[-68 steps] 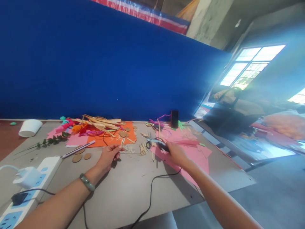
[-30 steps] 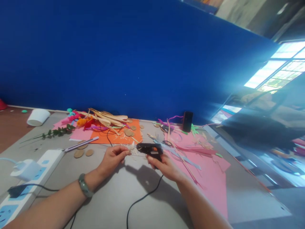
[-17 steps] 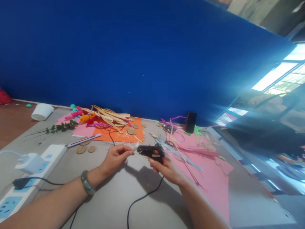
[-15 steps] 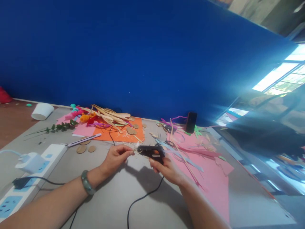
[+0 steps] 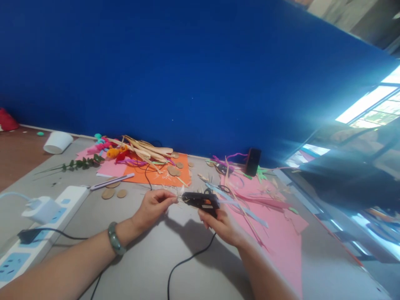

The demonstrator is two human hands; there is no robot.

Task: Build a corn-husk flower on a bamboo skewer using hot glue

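My right hand [image 5: 220, 223] is wrapped round the handle of a black hot glue gun [image 5: 200, 201], held level with its nozzle pointing left. A pale glue stick [image 5: 227, 202] sticks out of the back of the gun. My left hand [image 5: 158, 206] pinches something small and thin right at the nozzle tip; the fingers hide most of it, so I cannot make out what it is. A black cord [image 5: 190, 260] loops over the table below the gun.
A white power strip [image 5: 70, 202] with plugs lies at left, beside a utility knife [image 5: 112, 181] and wooden discs [image 5: 108, 193]. Raffia strips [image 5: 146, 149] and orange paper [image 5: 150, 178] lie behind. Pink paper [image 5: 281, 241], a black phone [image 5: 253, 162] and a white cup [image 5: 58, 142] surround the work.
Both hands keep nearly the same pose, with the glue gun's nozzle at the left fingertips. The whole view has shifted slightly.
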